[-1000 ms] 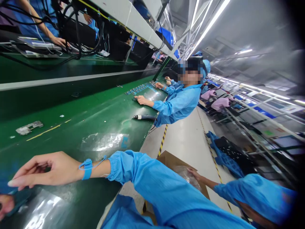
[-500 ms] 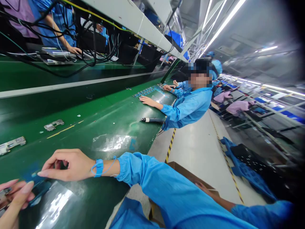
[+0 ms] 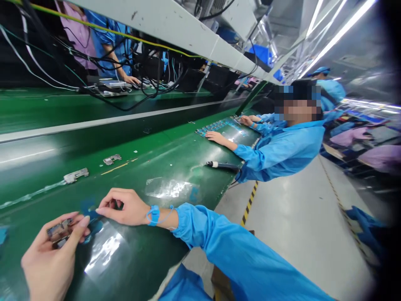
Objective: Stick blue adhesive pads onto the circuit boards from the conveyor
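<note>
My left hand (image 3: pixel 52 257) is closed around a small circuit board (image 3: pixel 59 230), its thumb and fingers gripping the edges. Just to the right, my right hand (image 3: pixel 125 207) has thumb and forefinger pinched together above the green bench. Whatever lies between those fingertips is too small to make out. Blue film (image 3: pixel 88 205) shows on the bench behind the two hands' fingertips. A clear plastic sheet (image 3: pixel 106 246) with bright glare lies below my right hand. A blue wrist strap (image 3: pixel 153 215) circles my right wrist.
Two circuit boards, a nearer one (image 3: pixel 76 175) and a farther one (image 3: pixel 112 159), lie on the green bench (image 3: pixel 169 154). A pen-shaped electric screwdriver (image 3: pixel 222 165) rests near its edge. A co-worker in blue (image 3: pixel 278 146) sits beyond, hands by rows of boards (image 3: pixel 216 125). Cables hang overhead.
The camera has turned left, so the scene sits farther right and my left hand shows more fully. Both hands keep nearly the same pose, the left still holding the circuit board.
</note>
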Available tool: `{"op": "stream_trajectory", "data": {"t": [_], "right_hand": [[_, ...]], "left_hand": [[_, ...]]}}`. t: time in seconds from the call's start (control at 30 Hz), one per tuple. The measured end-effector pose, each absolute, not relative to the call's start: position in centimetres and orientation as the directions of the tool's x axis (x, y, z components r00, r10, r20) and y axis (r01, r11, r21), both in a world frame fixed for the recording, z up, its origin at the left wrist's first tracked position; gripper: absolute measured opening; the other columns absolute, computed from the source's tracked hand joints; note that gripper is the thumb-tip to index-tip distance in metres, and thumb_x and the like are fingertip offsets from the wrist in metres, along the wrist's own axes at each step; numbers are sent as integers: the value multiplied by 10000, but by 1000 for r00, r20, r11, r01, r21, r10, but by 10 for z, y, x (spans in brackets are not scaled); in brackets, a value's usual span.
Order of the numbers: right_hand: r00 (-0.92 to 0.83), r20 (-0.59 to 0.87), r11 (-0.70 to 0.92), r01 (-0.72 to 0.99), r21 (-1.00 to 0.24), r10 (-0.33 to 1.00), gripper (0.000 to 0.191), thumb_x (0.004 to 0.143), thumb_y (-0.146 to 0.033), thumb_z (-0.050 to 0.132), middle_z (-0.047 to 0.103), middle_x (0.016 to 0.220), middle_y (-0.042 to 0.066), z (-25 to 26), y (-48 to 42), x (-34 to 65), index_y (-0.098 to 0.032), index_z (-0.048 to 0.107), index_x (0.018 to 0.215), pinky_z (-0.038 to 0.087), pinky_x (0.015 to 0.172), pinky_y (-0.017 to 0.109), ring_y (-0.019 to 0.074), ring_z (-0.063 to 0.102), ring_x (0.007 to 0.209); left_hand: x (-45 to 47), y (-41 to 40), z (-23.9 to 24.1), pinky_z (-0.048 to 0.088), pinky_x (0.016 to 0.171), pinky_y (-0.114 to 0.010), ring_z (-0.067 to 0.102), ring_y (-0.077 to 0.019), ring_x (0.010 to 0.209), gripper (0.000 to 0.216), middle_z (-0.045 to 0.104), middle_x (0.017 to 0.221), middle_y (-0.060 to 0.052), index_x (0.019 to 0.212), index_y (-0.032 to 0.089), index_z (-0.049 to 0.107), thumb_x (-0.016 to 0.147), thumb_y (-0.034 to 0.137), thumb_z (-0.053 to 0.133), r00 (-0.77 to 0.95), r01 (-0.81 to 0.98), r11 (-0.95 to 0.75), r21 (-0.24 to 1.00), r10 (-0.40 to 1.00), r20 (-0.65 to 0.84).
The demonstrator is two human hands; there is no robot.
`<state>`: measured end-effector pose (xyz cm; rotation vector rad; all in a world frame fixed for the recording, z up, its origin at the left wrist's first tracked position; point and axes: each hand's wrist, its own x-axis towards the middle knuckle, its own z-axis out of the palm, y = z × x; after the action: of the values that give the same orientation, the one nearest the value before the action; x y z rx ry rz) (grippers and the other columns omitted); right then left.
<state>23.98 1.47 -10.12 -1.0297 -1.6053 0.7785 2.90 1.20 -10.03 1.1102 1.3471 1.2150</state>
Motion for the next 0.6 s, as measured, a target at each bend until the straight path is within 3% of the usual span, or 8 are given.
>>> {"op": "stream_trajectory", "data": {"t": [0.13, 0.27, 0.37, 0.47, 0.6], "right_hand": [[-79, 399, 406, 227, -885, 914, 342, 1014, -488, 889, 679, 870, -6, -96, 10, 242, -181, 761, 937, 516, 750, 264, 119, 585, 742], [-76, 365, 372, 258, -892, 928, 312, 1038, -474, 837, 698, 897, 15, -95, 7, 242, -187, 751, 950, 492, 722, 279, 136, 598, 766], [-30, 319, 314, 287, -905, 947, 249, 1043, -424, 788, 688, 894, 17, -93, 7, 242, -198, 737, 954, 478, 715, 288, 142, 581, 769], [-18, 288, 282, 271, -920, 958, 230, 1041, -407, 759, 679, 888, 12, -91, 7, 242, -201, 726, 946, 471, 716, 292, 140, 562, 757], [-42, 247, 251, 198, -947, 968, 248, 1041, -426, 753, 682, 900, 11, -87, 6, 242, -201, 714, 943, 473, 735, 296, 140, 556, 760]], "left_hand": [[38, 8, -89, 609, 635, -202, 711, -126, 682, 520, 834, 906, 11, 1075, 240, 847, 674, 467, 1087, -127, -23, 76, 997, 989, -79], [36, 10, -91, 603, 690, -191, 711, -110, 700, 565, 815, 907, -14, 1216, 198, 811, 789, 497, 1027, -31, -26, 70, 997, 997, -71], [37, 12, -91, 657, 817, -253, 783, -149, 813, 630, 844, 1080, -55, 1396, 193, 751, 896, 539, 914, 46, -206, 177, 963, 984, -171], [38, 15, -88, 675, 998, -340, 828, -191, 983, 741, 841, 1282, -89, 1525, 215, 672, 903, 550, 895, 94, -385, 299, 873, 954, -285], [32, 19, -86, 632, 977, -245, 772, -154, 1118, 599, 814, 1411, -102, 1354, 216, 736, 931, 603, 907, 100, -339, 231, 912, 973, -210]]}}
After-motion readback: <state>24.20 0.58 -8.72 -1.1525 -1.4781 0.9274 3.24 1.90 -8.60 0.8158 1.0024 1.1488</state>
